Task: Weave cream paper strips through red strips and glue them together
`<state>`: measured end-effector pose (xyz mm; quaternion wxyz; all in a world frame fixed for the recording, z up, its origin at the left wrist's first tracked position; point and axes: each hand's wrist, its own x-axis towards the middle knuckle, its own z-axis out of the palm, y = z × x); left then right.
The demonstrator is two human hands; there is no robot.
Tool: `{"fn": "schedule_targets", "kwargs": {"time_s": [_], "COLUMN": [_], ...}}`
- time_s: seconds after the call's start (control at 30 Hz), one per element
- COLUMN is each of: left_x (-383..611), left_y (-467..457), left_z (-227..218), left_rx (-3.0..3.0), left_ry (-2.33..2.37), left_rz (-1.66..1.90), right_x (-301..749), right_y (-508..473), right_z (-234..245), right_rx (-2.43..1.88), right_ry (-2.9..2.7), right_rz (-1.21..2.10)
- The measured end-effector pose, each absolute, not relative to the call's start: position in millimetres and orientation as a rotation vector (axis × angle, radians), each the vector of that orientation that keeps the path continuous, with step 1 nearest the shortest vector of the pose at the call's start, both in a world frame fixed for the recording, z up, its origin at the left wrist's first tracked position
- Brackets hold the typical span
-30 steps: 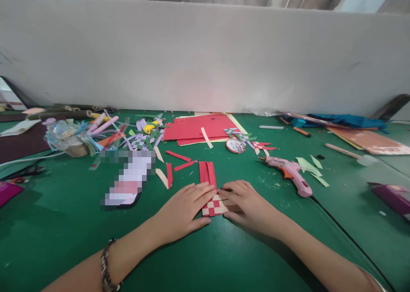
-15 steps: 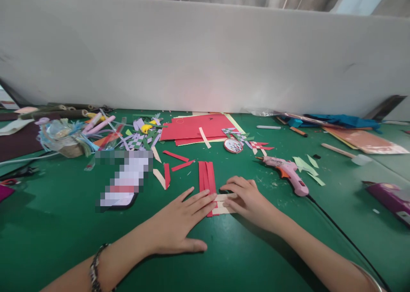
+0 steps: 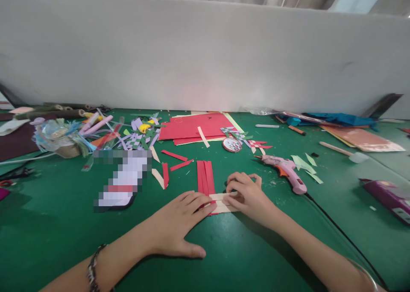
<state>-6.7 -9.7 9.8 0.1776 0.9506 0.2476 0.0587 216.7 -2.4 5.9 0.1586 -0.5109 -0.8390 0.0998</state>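
A woven paper piece (image 3: 221,203) of red and cream strips lies on the green table (image 3: 224,258) in front of me, its red strips (image 3: 205,176) running away from me. My left hand (image 3: 177,226) lies flat with fingers stretched, fingertips pressing the left edge of the weave. My right hand (image 3: 248,196) is curled at the weave's right side, fingers pinching a cream strip. The checkered part is mostly hidden under cream strips and my fingers.
A pink glue gun (image 3: 286,172) with a black cord lies to the right. Red card sheets (image 3: 195,127), loose strips (image 3: 174,162), a round tin (image 3: 232,144) and a heap of paper scraps (image 3: 134,134) lie farther back. A pixelated object (image 3: 123,179) sits at left, a purple box (image 3: 386,196) at right.
My left hand slid back and flattened lower on the table. My right hand moved up over the weave, and cream strips now cover the checkered part.
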Motion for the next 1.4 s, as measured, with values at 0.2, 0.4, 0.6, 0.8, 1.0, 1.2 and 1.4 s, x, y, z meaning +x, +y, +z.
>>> {"fn": "schedule_targets", "kwargs": {"time_s": [0.2, 0.4, 0.6, 0.8, 1.0, 1.2, 1.4], "left_x": [-9.6, -10.6, -10.9, -9.2, -8.4, -1.0, 21.0], "left_y": [-7.0, -7.5, -8.7, -11.3, -11.2, -13.5, -20.4], "left_z": [10.5, 11.9, 13.1, 12.1, 6.5, 10.5, 10.2], "left_rx": [2.67, 2.697, 2.756, 2.788, 2.8, 2.626, 2.486], "left_ry": [0.676, 0.688, 0.643, 0.648, 0.66, 0.829, 1.223], "left_rz": [0.206, 0.135, 0.172, 0.203, 0.189, 0.354, 0.515], "right_x": [220.5, 230.7, 233.1, 231.9, 232.5, 217.7, 192.6], "right_y": [0.6, 0.8, -25.8, -28.7, -21.8, -12.7, -6.0], "right_z": [10.9, 17.6, 20.1, 11.9, 23.7, 46.2, 54.7], "right_rx": [-1.507, -1.548, -1.337, -1.431, -1.466, -1.367, -1.045], "right_ry": [-2.346, -2.274, -2.602, -2.552, -2.691, -2.835, -2.944], "right_rz": [0.305, 0.071, 0.241, 0.42, 0.266, 0.006, -0.411]}}
